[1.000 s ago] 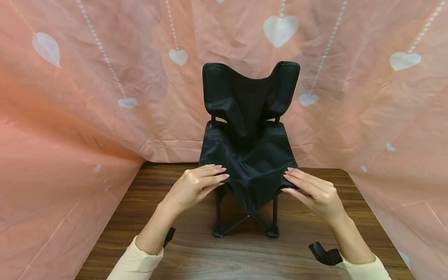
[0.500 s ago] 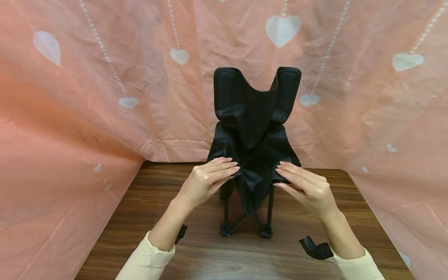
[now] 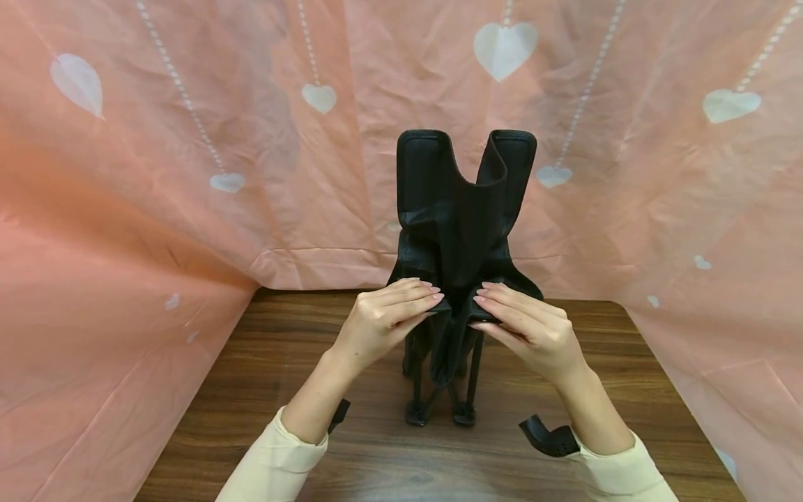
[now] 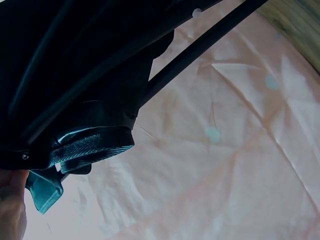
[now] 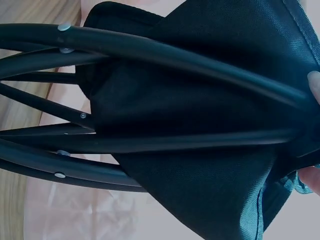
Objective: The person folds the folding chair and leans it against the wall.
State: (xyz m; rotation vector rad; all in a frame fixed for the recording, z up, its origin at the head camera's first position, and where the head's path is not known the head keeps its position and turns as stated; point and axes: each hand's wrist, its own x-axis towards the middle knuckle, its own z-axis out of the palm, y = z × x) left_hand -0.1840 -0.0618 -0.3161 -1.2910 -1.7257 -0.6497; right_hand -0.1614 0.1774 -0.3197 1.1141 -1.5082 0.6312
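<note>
A small black folding chair (image 3: 464, 230) stands upright in the head view, partly folded, its backrest bent into two tall flaps. Its fabric seat sags in a deep crease between the hands. My left hand (image 3: 390, 314) pinches the seat's front left corner, fingers on top and thumb below. On the other front corner my right hand (image 3: 528, 322) has the same grip. The two sets of fingertips are a short gap apart. Riveted black metal tubes (image 5: 200, 142) run under the fabric in the right wrist view. At the left wrist view's edge, my left thumb (image 4: 12, 205) presses below the fabric.
The chair's feet (image 3: 464, 416) rest close together on a brown wood-grain table (image 3: 389, 467). A pink cloth (image 3: 314, 209) with white hearts hangs behind and along both sides. A black wrist mount (image 3: 548, 438) sticks out from the right sleeve, another from the left.
Both hands have moved toward each other, bringing the seat's front corners together. The chair has narrowed, its legs have drawn closer, and the backrest has folded deeper and dropped slightly.
</note>
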